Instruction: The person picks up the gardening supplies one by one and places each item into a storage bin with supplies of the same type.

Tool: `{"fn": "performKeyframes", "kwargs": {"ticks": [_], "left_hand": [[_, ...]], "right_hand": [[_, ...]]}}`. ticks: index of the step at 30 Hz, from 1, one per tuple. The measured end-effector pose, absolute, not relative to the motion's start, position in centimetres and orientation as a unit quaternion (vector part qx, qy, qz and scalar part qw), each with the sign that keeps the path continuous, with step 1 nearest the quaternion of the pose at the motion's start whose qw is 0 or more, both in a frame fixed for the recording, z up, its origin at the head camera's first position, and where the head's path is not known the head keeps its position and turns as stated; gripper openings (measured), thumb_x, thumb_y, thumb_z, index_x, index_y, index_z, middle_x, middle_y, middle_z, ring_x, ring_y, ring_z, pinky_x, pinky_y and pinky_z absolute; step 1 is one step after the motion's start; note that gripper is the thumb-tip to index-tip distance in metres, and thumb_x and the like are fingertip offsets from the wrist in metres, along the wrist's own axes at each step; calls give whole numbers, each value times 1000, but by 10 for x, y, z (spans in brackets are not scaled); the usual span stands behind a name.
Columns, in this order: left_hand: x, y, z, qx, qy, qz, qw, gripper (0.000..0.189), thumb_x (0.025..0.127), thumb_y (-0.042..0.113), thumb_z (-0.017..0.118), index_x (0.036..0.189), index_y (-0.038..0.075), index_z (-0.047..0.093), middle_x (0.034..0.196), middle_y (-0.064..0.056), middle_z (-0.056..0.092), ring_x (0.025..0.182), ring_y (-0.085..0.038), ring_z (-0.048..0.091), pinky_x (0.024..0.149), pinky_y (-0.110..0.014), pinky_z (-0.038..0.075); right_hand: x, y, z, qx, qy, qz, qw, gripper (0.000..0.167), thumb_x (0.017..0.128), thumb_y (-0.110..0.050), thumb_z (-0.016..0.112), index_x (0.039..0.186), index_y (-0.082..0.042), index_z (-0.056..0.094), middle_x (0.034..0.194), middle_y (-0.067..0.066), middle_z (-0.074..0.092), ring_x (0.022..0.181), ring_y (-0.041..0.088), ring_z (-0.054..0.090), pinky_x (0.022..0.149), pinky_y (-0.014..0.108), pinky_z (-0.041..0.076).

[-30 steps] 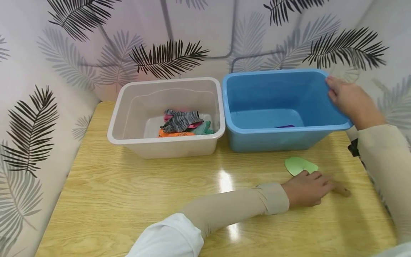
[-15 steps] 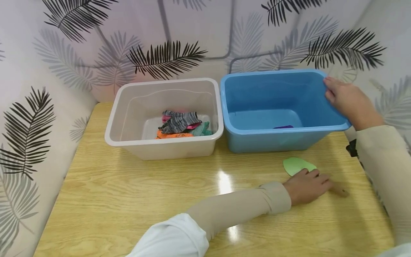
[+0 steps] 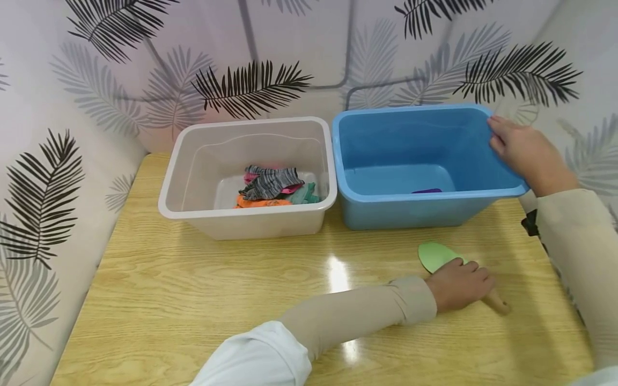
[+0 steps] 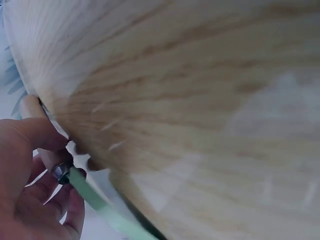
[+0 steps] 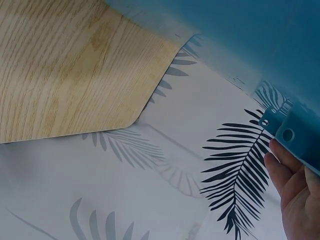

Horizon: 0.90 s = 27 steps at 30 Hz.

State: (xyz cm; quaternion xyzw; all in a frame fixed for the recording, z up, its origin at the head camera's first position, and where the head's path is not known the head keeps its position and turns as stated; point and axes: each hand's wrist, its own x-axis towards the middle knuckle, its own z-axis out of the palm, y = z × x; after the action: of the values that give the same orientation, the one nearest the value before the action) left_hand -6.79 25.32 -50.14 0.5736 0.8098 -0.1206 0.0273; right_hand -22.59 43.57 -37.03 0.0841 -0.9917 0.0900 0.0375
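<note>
My left hand (image 3: 458,284) grips a green-headed spatula (image 3: 433,254) low over the table, in front of the blue bin (image 3: 401,214). In the left wrist view, thumb and fingers pinch its wooden handle (image 4: 31,106) near the metal collar (image 4: 61,172). The handle's end sticks out to the right in the head view; its middle is hidden under the hand. My right hand (image 3: 528,153) holds the bin's right rim, and in the right wrist view its fingers (image 5: 286,159) curl under that rim (image 5: 300,145). A small purple thing (image 3: 427,191) lies inside the bin.
Left of the blue bin stands a cream bin (image 3: 260,225) with several pieces of cloth (image 3: 270,184), grey, pink, orange and green. Both bins sit side by side at the back of the wooden table (image 3: 193,300). A leaf-patterned curtain (image 3: 318,48) hangs close behind.
The spatula has turned in my left hand: its green head has shifted slightly left and its handle end has swung toward me. My right hand stays on the rim.
</note>
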Motion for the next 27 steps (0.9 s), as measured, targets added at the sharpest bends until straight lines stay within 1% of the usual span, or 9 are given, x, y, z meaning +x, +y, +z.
{"fn": "performKeyframes", "kwargs": {"ticks": [3,8,11,16,23,27], "left_hand": [[-67,251,-501,575,808,-126,39,37,101,32,31,138,32,34,137,15,37,123,-4,37,97,-22,34],[-66,246,-499,583,802,-125,31,33,101,31,32,133,31,39,131,14,42,116,-4,42,92,-20,37],[-65,244,-498,593,795,-122,35,33,100,29,34,133,31,39,129,15,43,114,-3,42,90,-20,37],[-68,244,-498,612,782,-108,43,36,100,31,35,135,31,37,135,15,40,119,-2,40,90,-20,37],[-80,234,-490,625,777,-67,29,36,99,34,37,134,28,40,129,13,45,113,-4,46,86,-15,40],[-88,226,-482,629,776,-36,15,35,99,31,39,134,24,41,124,10,48,107,-5,49,86,-13,39]], "right_hand": [[-226,435,-370,82,-992,88,39,51,98,-15,39,145,-1,24,147,19,24,134,39,23,108,52,15],[-226,433,-368,80,-992,88,37,51,98,-15,39,145,-1,24,147,19,24,133,39,23,108,52,15],[-226,433,-368,78,-993,88,34,51,98,-15,39,145,-1,23,147,19,23,133,40,23,107,52,15],[-225,434,-369,72,-993,88,37,51,98,-15,38,145,-1,23,147,19,24,133,40,23,107,52,16],[-227,434,-372,83,-991,91,56,50,98,-14,40,144,-1,27,146,19,28,133,39,26,107,52,18],[-226,434,-373,77,-992,90,54,50,98,-14,40,144,-1,26,146,19,27,133,39,25,107,52,17]]}}
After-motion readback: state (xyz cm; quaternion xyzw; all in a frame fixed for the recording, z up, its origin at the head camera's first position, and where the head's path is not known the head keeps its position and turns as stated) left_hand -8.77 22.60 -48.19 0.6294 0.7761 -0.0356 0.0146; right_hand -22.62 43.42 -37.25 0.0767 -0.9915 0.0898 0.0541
